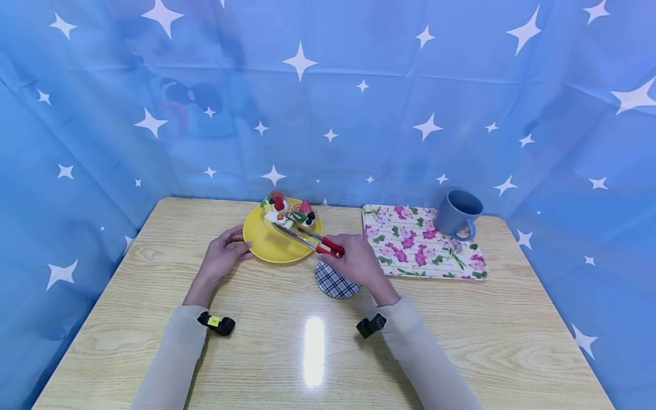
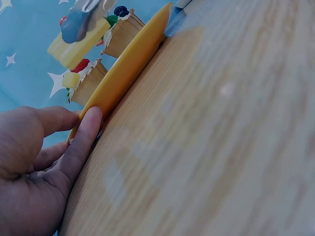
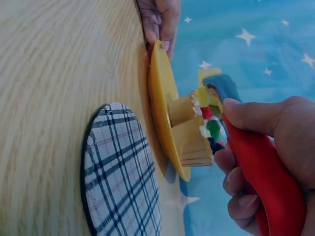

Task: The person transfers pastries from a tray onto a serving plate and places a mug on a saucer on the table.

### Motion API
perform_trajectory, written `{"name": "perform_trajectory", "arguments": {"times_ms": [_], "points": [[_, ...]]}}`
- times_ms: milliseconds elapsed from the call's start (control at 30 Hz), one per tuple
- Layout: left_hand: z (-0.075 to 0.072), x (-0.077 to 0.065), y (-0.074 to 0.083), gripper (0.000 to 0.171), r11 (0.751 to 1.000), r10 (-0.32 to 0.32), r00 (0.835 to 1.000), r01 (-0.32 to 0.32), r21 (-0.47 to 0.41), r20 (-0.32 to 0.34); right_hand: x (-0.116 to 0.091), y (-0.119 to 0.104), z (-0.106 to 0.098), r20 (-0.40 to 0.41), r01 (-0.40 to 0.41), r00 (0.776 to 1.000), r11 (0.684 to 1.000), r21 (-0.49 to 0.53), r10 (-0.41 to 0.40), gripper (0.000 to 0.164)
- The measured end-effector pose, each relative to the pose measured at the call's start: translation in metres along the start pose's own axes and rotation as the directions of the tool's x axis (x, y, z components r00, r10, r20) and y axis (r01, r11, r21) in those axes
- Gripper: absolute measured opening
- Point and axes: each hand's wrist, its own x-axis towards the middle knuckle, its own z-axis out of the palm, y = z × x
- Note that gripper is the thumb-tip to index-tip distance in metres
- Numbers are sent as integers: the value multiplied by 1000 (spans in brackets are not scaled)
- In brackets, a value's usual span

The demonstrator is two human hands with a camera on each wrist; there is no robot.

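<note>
The left hand (image 1: 222,256) of the person is at the left of the centre in the head view, and it pinches the rim of a round yellow plate (image 1: 266,245); in the left wrist view the thumb lies on one side of this rim and fingers on the other. The plate rests near the far table edge, in the upper middle of the table. The right hand (image 1: 356,259), right of the centre, holds a pair of metal tongs with red handles (image 1: 335,246), its fingers curled around the handles. The grey-blue tips of the tongs hold a pale yellow block-shaped piece (image 2: 83,48) above the plate; whether it touches the food next to it, I cannot tell.

On the plate stand two brown cup-shaped pastries with fruits on top: one with a red berry (image 2: 91,86), the other with a dark berry (image 2: 123,42).

A round black-and-white checked coaster (image 1: 335,282) lies on the table, partly covered by the right hand in the head view. At the right of the frame is a white rectangular tray with pink flowers (image 1: 463,266), and a blue-grey mug (image 1: 453,215) stands on its upper right corner. The table of light wood (image 1: 246,370) fills the lower part, and a blue curtain with white stars (image 1: 353,108) hangs behind.
</note>
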Motion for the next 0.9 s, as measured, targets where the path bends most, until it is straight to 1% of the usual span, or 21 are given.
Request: {"name": "perform_trajectory", "arguments": {"times_ms": [167, 500, 667, 900], "points": [[0, 0, 0, 65, 1000, -1, 1000, 1, 4, -3, 3, 0, 6, -3, 23, 1000, 1000, 9, -23, 44], [0, -1, 2, 66, 1000, -1, 1000, 1, 1, 0, 10, -1, 18, 42, -20, 999, 1000, -4, 20, 47], [0, -1, 1, 66, 1000, -2, 1000, 2, -5, 2, 13, -2, 22, 65, -28, 997, 999, -27, 30, 49], [0, -1, 1, 66, 1000, -5, 1000, 5, -13, 9, 15, -2, 26, 82, -17, 996, 999, -29, 19, 42]]}}
